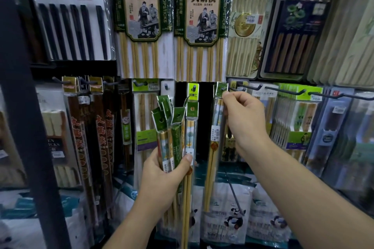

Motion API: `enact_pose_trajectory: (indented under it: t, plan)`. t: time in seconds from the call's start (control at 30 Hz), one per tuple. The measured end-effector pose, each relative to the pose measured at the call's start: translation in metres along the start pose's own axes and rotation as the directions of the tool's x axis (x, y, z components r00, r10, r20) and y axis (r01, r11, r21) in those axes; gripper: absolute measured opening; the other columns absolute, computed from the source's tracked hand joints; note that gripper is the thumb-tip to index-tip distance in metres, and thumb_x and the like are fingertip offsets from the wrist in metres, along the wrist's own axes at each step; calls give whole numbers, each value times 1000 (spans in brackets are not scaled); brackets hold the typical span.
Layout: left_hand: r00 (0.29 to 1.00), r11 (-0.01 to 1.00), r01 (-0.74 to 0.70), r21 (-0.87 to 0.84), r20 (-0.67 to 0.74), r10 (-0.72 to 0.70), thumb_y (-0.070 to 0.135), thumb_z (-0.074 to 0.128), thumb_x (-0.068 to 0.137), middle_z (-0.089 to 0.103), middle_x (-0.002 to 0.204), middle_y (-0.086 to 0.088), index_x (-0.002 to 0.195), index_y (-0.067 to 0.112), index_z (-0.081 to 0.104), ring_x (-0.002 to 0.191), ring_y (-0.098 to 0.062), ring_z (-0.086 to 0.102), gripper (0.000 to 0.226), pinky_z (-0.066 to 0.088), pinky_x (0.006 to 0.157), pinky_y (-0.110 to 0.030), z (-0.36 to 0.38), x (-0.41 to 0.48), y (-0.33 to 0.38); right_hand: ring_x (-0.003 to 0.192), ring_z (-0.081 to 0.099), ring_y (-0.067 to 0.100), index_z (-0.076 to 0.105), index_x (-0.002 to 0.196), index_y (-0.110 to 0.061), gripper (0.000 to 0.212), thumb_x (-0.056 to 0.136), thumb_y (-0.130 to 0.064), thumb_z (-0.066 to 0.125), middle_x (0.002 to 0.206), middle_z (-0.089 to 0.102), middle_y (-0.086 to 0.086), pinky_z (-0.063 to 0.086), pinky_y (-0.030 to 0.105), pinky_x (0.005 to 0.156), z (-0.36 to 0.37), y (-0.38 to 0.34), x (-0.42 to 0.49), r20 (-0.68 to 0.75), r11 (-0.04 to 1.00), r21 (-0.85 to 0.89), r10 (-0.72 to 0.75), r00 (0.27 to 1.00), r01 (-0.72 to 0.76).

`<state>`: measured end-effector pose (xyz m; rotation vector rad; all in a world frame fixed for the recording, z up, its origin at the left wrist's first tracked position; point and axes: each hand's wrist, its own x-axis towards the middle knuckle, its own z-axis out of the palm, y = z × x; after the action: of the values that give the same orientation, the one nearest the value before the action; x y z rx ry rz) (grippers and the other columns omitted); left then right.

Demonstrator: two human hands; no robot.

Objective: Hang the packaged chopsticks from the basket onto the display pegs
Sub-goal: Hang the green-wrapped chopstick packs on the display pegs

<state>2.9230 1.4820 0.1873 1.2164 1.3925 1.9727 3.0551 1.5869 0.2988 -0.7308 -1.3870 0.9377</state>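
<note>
Right hand (243,115) pinched one packet's header (221,89) at the peg (223,88); left hand (164,176) gripped the remaining bundle (172,127). Next: seat hole fully.

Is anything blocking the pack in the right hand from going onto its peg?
Nothing visible does. The right hand pinches the pack by its green header right at the peg, whose dark tip shows in the header hole. The left hand holds its bundle lower and to the left, apart from it.
</note>
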Motion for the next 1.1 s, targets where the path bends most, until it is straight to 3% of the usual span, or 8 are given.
enact_pose_trajectory:
  t: [0.23, 0.4, 0.57, 0.67, 0.77, 0.9, 1.0, 1.1]
  plan:
    - [1000, 1000, -3, 21, 29, 3, 22, 79, 86, 72, 86, 33, 99, 33, 64, 80, 11, 69, 22, 49, 60, -2, 2, -1, -2, 55, 40, 9, 65, 85, 5, 37, 99, -29, 64, 67, 46, 7, 45, 23, 76, 1, 18, 8, -38, 999, -34, -19, 999, 18]
    - [1000, 1000, -1, 21, 30, 0, 20, 81, 85, 75, 87, 25, 97, 30, 67, 81, 3, 72, 21, 51, 61, -5, 3, -1, -2, 58, 48, 5, 69, 82, -5, 33, 97, -34, 66, 69, 55, 4, 44, 19, 66, -1, 25, 9, -64, 997, -76, -35, 997, 30]
    - [1000, 999, 19, -27, 20, -18, 22, 83, 83, 78, 87, 14, 97, 25, 70, 80, -5, 75, 19, 54, 63, -10, 4, 0, -1, 57, 48, -4, 67, 85, -15, 23, 95, -36, 68, 69, 55, -9, 43, 17, 62, -4, 21, -3, -86, 993, -97, -78, 993, 70]
    - [1000, 998, 11, -55, 24, -10, 35, 84, 73, 79, 88, 14, 96, 27, 70, 80, -4, 75, 28, 54, 63, -10, 6, -2, 3, 58, 52, -2, 69, 81, -19, 24, 95, -37, 67, 64, 59, -10, 45, 22, 65, -3, 18, -23, 27, 991, -109, -72, 997, 74]
    - [999, 998, 12, -67, 40, -9, 44, 83, 64, 79, 90, 11, 97, 28, 72, 82, -6, 76, 38, 55, 65, -12, 7, -3, 4, 70, 64, 5, 74, 78, -25, 21, 95, -35, 68, 76, 71, -5, 52, 26, 72, 1, 17, -41, 164, 989, -137, -37, 986, 60]
    - [998, 999, 0, -54, 70, 4, 46, 83, 65, 79, 93, 15, 97, 46, 72, 85, -3, 75, 34, 54, 68, -10, 9, -5, 5, 71, 64, 3, 76, 78, -27, 19, 95, -28, 69, 78, 72, -6, 55, 25, 73, 3, 11, -44, 216, 991, -120, -26, 976, 53]
    - [998, 997, 22, -77, 55, -18, 52, 83, 62, 80, 96, 12, 102, 32, 73, 88, -5, 75, 46, 56, 71, -12, 7, -4, 5, 65, 60, -1, 74, 74, -30, 25, 95, -22, 66, 70, 67, -13, 50, 17, 61, -1, 2, -34, 170, 998, -40, -33, 985, 41]
    - [996, 994, 77, -80, 42, -74, 55, 80, 60, 80, 90, 3, 102, 27, 70, 80, -14, 76, 51, 60, 67, -22, 5, -4, 5, 60, 52, 3, 71, 71, -27, 27, 97, -23, 63, 64, 59, -11, 45, 22, 61, -4, -5, -18, 55, 1000, 10, -20, 998, 20]
